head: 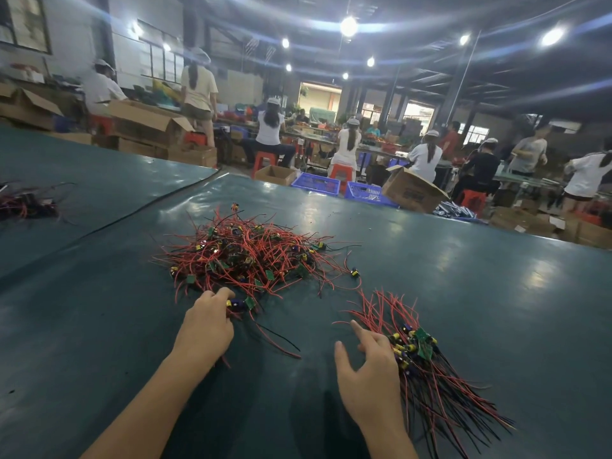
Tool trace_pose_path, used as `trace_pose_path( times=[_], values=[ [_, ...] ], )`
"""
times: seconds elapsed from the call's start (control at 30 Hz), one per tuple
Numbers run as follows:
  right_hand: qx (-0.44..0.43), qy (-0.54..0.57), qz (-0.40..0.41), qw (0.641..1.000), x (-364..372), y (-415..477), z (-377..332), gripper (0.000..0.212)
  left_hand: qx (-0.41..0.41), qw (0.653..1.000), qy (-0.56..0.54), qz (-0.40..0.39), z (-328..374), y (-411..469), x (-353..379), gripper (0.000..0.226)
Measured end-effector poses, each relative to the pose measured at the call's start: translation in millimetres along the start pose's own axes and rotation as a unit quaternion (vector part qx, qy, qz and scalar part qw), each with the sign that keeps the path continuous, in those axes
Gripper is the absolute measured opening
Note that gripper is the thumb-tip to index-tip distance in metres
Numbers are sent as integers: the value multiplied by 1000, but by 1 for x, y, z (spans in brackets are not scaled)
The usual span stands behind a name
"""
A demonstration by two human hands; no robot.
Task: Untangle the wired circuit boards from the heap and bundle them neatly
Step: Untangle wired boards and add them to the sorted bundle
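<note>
My left hand [208, 326] is at the near edge of the heap [251, 256], its fingers curled round one board [239, 304] with a yellow and a blue part on it. The board is still at the heap's 6 o'clock rim, touching the red wires there. From under this hand a black and a red wire [281, 346] trail across the bench [99, 309] toward 4 o'clock.

The heap lies at 12 o'clock from my hands, a loose tangle of red and black wires with small green boards scattered through it. A few stray wires and parts stick out at its 12 and 3 o'clock sides.

My right hand [367, 379] is open and holds nothing. The thumb is spread toward 10 o'clock, the forefinger points to 11 o'clock, and the other fingers reach the bundle [422, 359] just at 3 o'clock of the hand. I cannot tell whether they press on it or only touch it. In the bundle the boards sit together in the middle. Red wires fan out from them toward 11 o'clock, and red and black wires run together toward 5 o'clock.

Heap and bundle lie apart, with bare bench between them.

Far off at 9 o'clock a second small pile [28, 203] of wires lies on the bench. Beyond the bench's far edge stand cardboard boxes [412, 190] and blue crates [316, 183], and people sit or stand at other benches.
</note>
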State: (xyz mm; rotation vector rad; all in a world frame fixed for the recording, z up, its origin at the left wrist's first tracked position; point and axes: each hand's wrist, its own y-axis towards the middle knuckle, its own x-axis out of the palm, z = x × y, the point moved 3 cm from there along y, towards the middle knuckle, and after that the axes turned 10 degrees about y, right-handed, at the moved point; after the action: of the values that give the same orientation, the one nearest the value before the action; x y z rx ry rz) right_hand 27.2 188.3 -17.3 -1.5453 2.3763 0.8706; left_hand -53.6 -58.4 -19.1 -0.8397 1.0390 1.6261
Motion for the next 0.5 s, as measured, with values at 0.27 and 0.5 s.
trace_pose_path(
  times=[0.27, 0.5],
  values=[
    [4, 45, 7, 999, 2, 2, 1, 47, 150, 977, -117, 94, 31, -16, -18, 35],
    [10, 92, -35, 995, 9, 2, 3, 38, 346, 913, -168, 134, 73, -44, -29, 20]
  ],
)
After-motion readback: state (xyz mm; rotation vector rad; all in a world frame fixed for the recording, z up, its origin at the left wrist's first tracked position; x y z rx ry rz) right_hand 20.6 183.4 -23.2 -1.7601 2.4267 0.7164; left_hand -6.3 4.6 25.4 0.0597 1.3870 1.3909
